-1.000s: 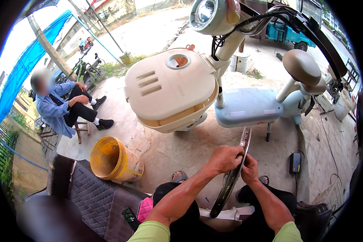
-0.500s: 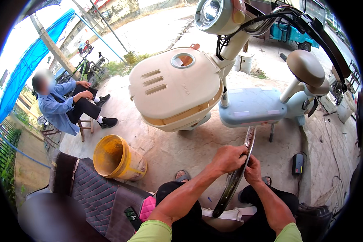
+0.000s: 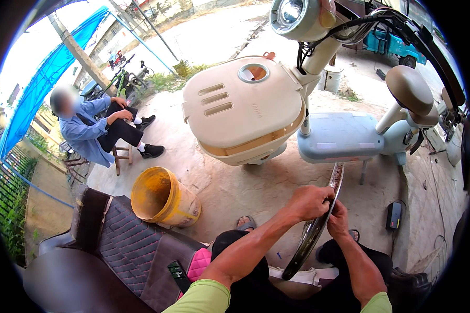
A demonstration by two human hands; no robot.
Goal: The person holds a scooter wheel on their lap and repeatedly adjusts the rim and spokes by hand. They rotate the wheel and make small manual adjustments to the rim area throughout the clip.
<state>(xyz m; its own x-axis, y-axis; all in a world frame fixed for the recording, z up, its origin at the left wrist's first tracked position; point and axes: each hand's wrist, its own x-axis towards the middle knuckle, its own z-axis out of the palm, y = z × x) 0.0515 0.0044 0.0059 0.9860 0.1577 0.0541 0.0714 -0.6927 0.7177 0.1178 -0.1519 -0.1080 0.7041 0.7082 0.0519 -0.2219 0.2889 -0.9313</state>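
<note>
Between my knees I hold a long, narrow, curved metal strip [image 3: 306, 242], dark and shiny, tilted with its upper end away from me. Small marks or holes show near that far end; whether it is a rim or a mudguard I cannot tell. My left hand [image 3: 312, 202] is closed, its fingers pinched at the strip's upper middle from the left. Just across from it, my right hand [image 3: 339, 220] grips the right edge with bent fingers. The fingertips are partly hidden, so anything small in them cannot be made out.
Ahead stands an electric scooter with a cream front basket [image 3: 240, 115] and pale blue footboard [image 3: 339, 136]. A yellow bucket [image 3: 185, 206] is at left, near a quilted seat [image 3: 133, 237] with a phone [image 3: 178, 275]. A seated person [image 3: 91, 128] is farther left. A black charger [image 3: 394, 215] lies right.
The whole scene has shifted slightly rightward in view as my head turned. My hands keep nearly the same hold on the curved metal strip.
</note>
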